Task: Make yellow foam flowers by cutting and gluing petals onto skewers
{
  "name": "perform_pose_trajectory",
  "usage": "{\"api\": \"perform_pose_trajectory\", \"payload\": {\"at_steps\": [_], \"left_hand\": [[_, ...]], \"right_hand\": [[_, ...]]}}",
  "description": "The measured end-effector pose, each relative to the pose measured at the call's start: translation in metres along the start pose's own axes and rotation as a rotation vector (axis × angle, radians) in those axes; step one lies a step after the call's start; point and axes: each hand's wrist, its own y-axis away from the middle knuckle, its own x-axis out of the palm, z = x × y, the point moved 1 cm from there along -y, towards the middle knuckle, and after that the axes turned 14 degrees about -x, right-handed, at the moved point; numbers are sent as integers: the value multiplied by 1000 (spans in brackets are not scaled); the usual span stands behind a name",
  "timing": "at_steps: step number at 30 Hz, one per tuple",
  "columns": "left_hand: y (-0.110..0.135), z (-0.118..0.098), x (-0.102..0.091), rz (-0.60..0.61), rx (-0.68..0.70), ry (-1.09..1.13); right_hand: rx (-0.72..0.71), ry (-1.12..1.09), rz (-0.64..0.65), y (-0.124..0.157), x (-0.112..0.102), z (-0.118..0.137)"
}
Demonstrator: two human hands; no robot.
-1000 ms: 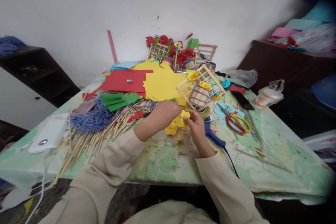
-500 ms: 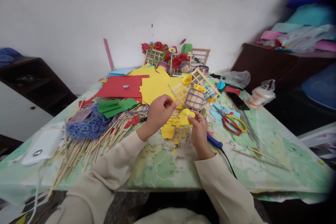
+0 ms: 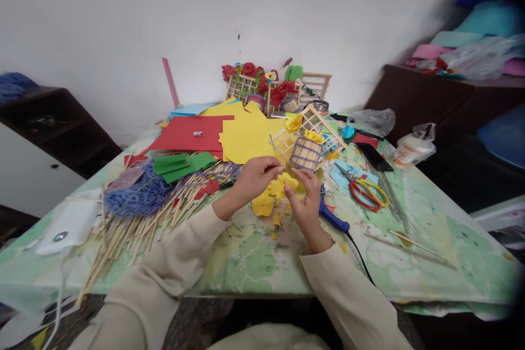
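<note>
Pinched in the fingertips of my left hand (image 3: 258, 179) is a thin dark wire (image 3: 274, 147), which slants up towards the wooden lattice and shows its lower end near my right thumb. My right hand (image 3: 307, 197) faces it, thumb and forefinger apart, over yellow paper flower shapes. One yellow flower shape (image 3: 290, 181) shows between the two hands; whether my right fingers touch it is unclear. Another yellow flower cutout (image 3: 262, 205) lies on the table below, among small yellow scraps. Just beyond my hands leans a stick lattice (image 3: 283, 139) with a small stick basket (image 3: 306, 154) and yellow flowers.
To the right lie a blue-handled glue gun (image 3: 335, 220) with a black cord, scissors (image 3: 369, 194), a phone (image 3: 374, 156) and loose wires. On the left are wooden sticks (image 3: 135, 229), blue yarn (image 3: 137, 197) and green paper (image 3: 170, 168). Red paper (image 3: 184, 134) and yellow sheets (image 3: 246, 139) lie behind.
My left hand, with no wire visible before, now pinches one. My right thumb and finger, which gripped a yellow flower cutout, have spread apart. The view has shifted slightly.
</note>
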Motion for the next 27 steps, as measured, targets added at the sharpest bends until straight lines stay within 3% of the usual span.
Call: {"api": "perform_pose_trajectory", "payload": {"at_steps": [11, 20, 27], "left_hand": [[4, -5, -2, -19, 72, -105], [0, -3, -9, -41, 59, -144], [-4, -2, -20, -119, 90, -308]], "right_hand": [[-50, 77, 62, 3, 3, -1], [-49, 16, -30, 0, -1, -3], [-9, 17, -86, 1, -4, -7]]}}
